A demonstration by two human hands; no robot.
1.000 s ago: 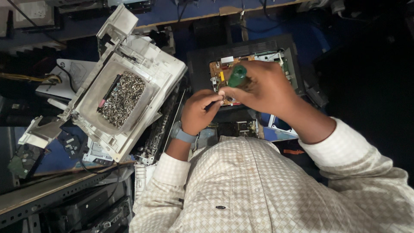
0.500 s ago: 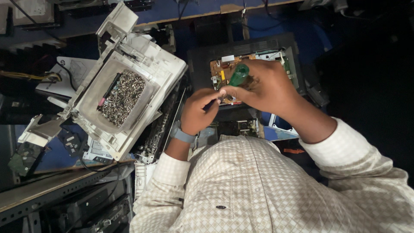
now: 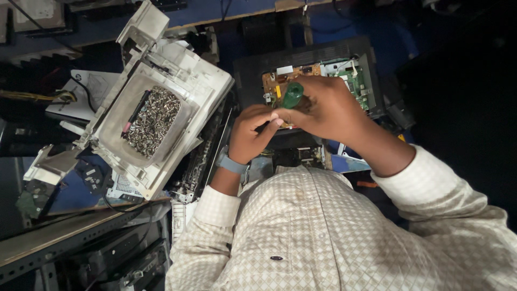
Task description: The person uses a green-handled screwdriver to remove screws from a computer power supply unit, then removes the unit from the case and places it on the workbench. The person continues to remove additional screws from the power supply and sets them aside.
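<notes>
Barely anything shifts since a second ago: the right hand (image 3: 328, 110) keeps its fingers clamped around the green-handled screwdriver (image 3: 292, 95), which stands over the brown circuit board (image 3: 277, 82) inside the opened black device (image 3: 258, 67). The left hand (image 3: 253, 132) has crept slightly closer, its fingers pinched together at the tool's shaft, so the work appears to stay on one spot of the board, probably one fastener. The tip and whatever it meets are hidden beneath both hands. Whether the left fingers grip the shaft or something tiny cannot be told. To the left, the pale plastic housing (image 3: 204, 86) holds loose screws (image 3: 153, 121), dim and blurred.
</notes>
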